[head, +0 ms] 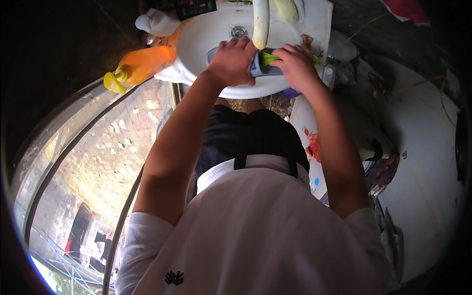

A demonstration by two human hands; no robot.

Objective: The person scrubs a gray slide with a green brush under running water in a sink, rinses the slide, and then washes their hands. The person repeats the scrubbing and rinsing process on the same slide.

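A grey slide sandal (271,71) lies across the white washbasin (195,70), near its front rim. My left hand (236,61) is over the sandal's strap and grips it. A bright green brush (269,59) is in my right hand (297,64), with its bristles against the sandal's footbed. Part of the sandal is hidden beneath both hands. Just above it hangs a white tap spout (261,25), close to my left fingers. The drain (238,31) shows behind my left hand.
An orange bottle (147,61) with a yellow pump lies tilted at the basin's left. Behind it are a white bottle (158,23) and a black packet (195,8). A pale green item (287,10) rests on the back ledge. A window (110,147) is at left.
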